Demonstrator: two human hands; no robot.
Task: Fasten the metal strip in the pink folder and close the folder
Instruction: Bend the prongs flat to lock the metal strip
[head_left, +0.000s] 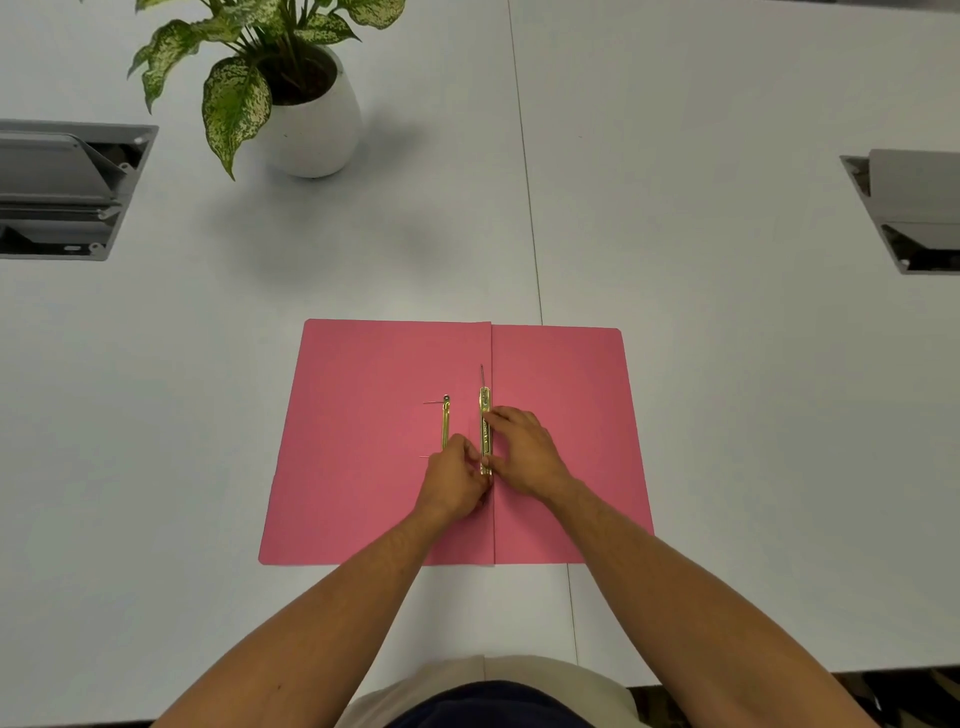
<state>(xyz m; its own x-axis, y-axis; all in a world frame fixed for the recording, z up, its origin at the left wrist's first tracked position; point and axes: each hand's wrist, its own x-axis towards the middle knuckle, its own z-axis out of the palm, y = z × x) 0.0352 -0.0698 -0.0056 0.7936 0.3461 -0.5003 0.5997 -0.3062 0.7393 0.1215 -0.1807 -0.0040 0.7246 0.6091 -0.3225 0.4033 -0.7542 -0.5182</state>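
Our left hand and right hand pinch the metal strip at the open pink folder's spine on the tabletop.

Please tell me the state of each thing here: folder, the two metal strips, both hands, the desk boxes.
Pink folder: open, flat.
Metal strip at fold: both hands on it.
Second strip: lying loose, left side.
Left hand: pinching near end.
Right hand: pressing strip.
Desk boxes: lids open.

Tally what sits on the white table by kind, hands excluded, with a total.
Pink folder, lying open: 1
Gold metal fastener strips: 2
Potted plant: 1
Grey cable hatches set into the table: 2
Total: 6
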